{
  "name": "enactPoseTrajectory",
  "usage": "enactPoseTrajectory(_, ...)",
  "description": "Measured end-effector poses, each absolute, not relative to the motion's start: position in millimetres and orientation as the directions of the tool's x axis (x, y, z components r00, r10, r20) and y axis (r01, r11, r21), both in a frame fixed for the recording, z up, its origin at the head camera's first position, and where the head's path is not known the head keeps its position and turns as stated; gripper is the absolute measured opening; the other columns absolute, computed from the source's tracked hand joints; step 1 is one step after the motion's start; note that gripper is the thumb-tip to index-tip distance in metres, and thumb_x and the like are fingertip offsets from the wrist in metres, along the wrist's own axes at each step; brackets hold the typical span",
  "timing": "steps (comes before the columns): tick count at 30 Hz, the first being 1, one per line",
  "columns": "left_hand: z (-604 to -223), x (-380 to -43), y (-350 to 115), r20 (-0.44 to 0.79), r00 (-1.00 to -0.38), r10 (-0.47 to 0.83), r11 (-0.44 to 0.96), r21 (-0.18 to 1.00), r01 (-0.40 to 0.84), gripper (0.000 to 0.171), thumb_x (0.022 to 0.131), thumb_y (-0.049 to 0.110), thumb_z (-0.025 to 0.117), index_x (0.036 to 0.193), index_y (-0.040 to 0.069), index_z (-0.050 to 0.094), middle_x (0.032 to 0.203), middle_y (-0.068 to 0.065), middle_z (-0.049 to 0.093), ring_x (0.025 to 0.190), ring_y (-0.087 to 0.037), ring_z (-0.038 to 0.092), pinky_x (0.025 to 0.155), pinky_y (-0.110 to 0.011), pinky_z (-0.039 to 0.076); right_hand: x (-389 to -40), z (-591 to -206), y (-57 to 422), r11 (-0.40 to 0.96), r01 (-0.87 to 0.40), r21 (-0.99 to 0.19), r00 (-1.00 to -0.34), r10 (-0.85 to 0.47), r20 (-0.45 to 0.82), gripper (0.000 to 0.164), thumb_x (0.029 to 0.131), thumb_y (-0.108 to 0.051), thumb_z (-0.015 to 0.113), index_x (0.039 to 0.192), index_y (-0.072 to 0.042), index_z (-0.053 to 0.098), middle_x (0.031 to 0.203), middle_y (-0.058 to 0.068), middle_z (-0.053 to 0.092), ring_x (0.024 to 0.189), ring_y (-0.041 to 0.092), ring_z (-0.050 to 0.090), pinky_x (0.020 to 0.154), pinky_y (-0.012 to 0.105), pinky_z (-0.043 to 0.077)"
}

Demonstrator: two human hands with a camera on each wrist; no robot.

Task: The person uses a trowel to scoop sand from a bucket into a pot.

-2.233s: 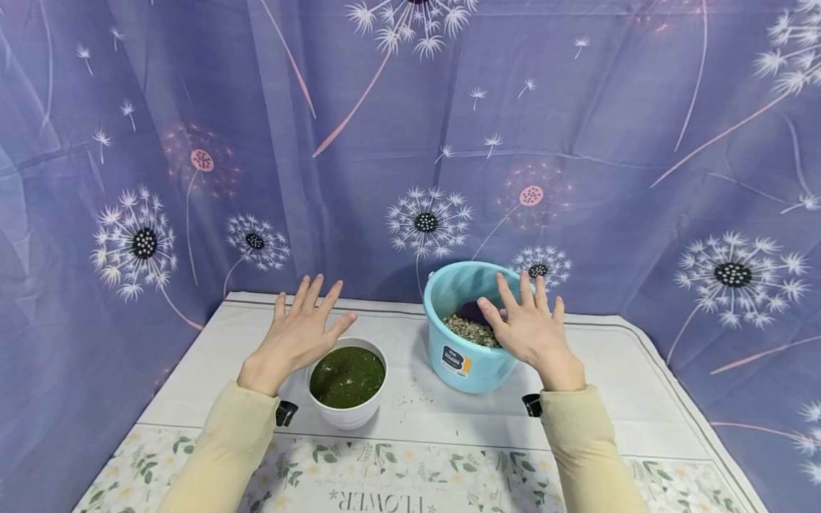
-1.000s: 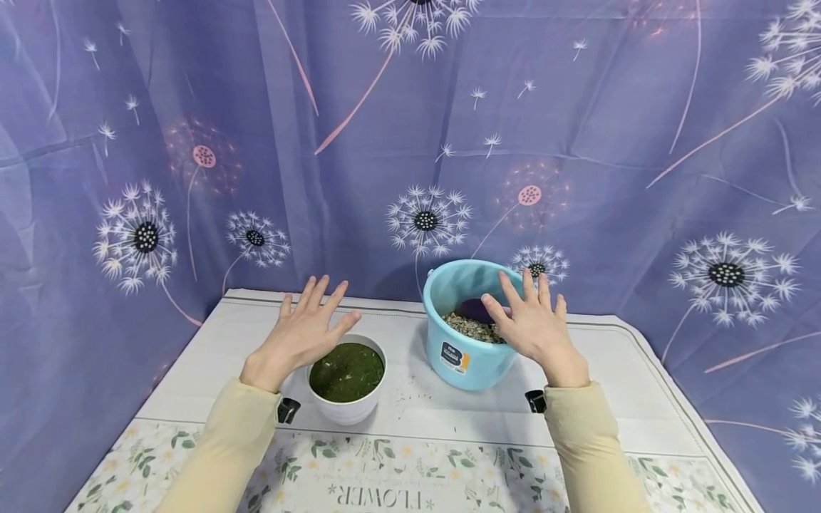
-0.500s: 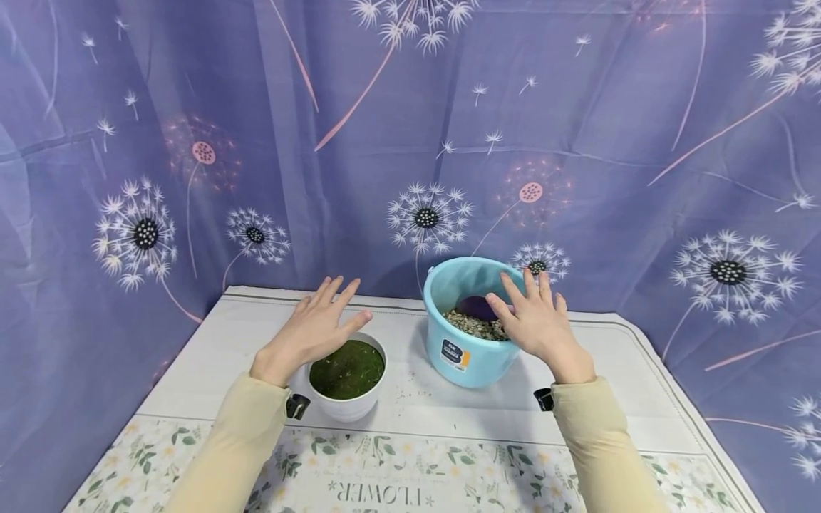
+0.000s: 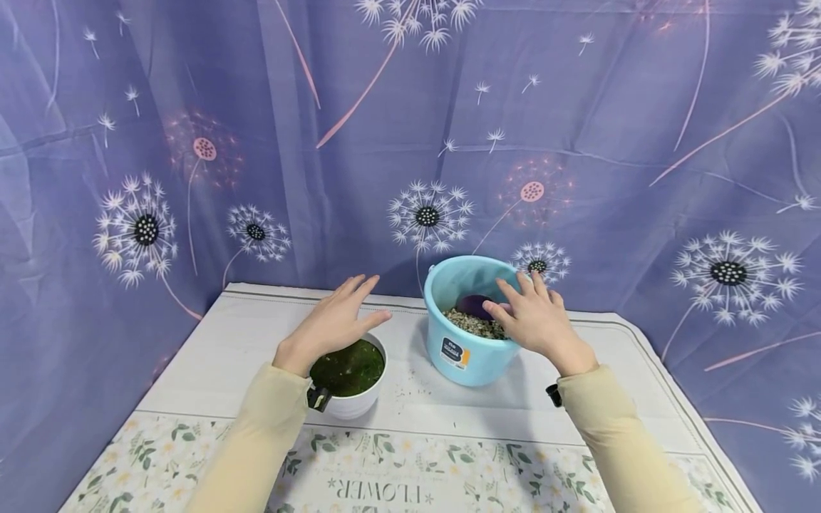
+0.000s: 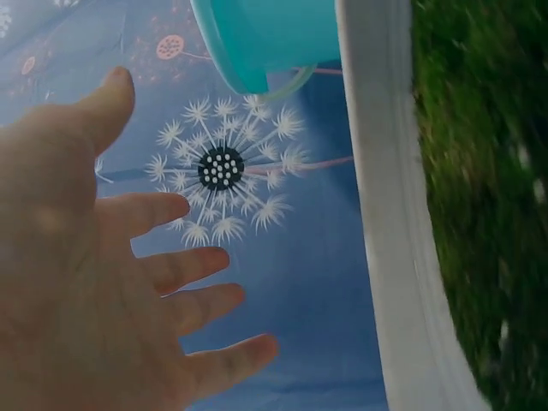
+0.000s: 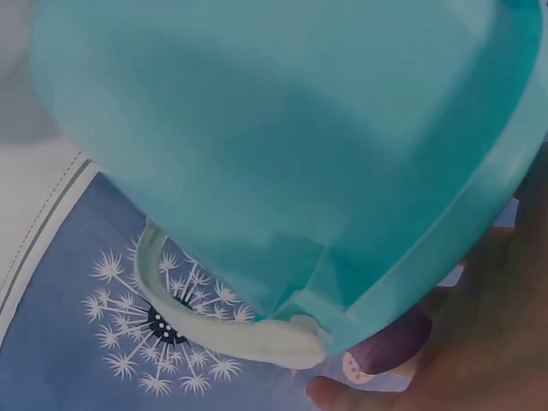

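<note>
In the head view my left hand [image 4: 330, 328] hovers over the left part of a white pot [image 4: 353, 407], fingers extended and thumb out, holding nothing. Dark green, moss-like matter [image 4: 355, 370] fills the pot and has pale specks. My right hand [image 4: 539, 324] is at the right rim of a light blue bucket [image 4: 471, 365], its fingers spread above it. Inside the bucket lie a speckled, grainy mix [image 4: 473, 325] and a purple rounded piece [image 4: 472, 307]. The hand hides part of that piece. The right wrist view shows the bucket's pale handle [image 6: 248, 338] hanging down.
Crumbs [image 4: 413, 392] lie on the white tablecloth [image 4: 423, 413] between pot and bucket. A floral printed band with lettering runs along its front. Behind the table hangs a purple dandelion curtain [image 4: 359, 178]. A small black device [image 4: 318, 397] sits at the left wrist.
My left hand has moved right and further over the pot, turning sideways. The right hand has shifted only slightly, with its fingers a little more bent. Pot and bucket have stayed put.
</note>
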State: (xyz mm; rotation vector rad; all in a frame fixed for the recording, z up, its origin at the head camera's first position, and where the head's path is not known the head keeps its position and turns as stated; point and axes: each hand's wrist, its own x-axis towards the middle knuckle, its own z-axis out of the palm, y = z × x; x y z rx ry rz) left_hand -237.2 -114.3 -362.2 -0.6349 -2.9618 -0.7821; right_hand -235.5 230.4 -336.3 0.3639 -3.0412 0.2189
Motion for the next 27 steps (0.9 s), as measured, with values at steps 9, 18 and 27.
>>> enactPoseTrajectory(9, -354, -237, -100, 0.092, -0.903, 0.42, 0.752, 0.522, 0.403, 0.08, 0.094, 0.06, 0.052, 0.157, 0.021, 0.022, 0.159, -0.008, 0.024, 0.144, -0.031, 0.023, 0.115, -0.053, 0.023, -243, -335, 235, 0.956, -0.292, -0.016, -0.95, -0.288, 0.123, 0.059, 0.099, -0.046, 0.053, 0.144, -0.009, 0.049, 0.147, 0.026, 0.038, 0.137, 0.051, 0.025, 0.096, 0.072, 0.031)
enactPoseTrajectory(18, -354, -234, -78, 0.076, -0.9, 0.429, 0.7, 0.601, 0.384, 0.079, 0.094, 0.052, 0.059, 0.157, 0.022, 0.023, 0.159, -0.004, 0.026, 0.142, -0.023, 0.028, 0.114, -0.046, 0.027, -249, -333, 239, 0.954, -0.297, 0.045, -0.942, -0.301, 0.148, 0.045, 0.091, -0.034, 0.067, 0.127, -0.008, 0.064, 0.118, 0.02, 0.061, 0.103, 0.04, 0.051, 0.08, 0.063, 0.044)
enactPoseTrajectory(27, -364, -235, -54, 0.102, -0.919, 0.38, 0.617, 0.713, 0.334, 0.08, 0.091, 0.046, 0.067, 0.156, 0.019, 0.027, 0.157, -0.01, 0.029, 0.143, -0.028, 0.027, 0.114, -0.052, 0.026, -254, -333, 239, 0.939, -0.331, 0.087, -0.927, -0.341, 0.153, 0.022, 0.089, -0.024, 0.065, 0.073, -0.017, 0.053, 0.081, 0.007, 0.057, 0.083, 0.034, 0.052, 0.062, 0.051, 0.045)
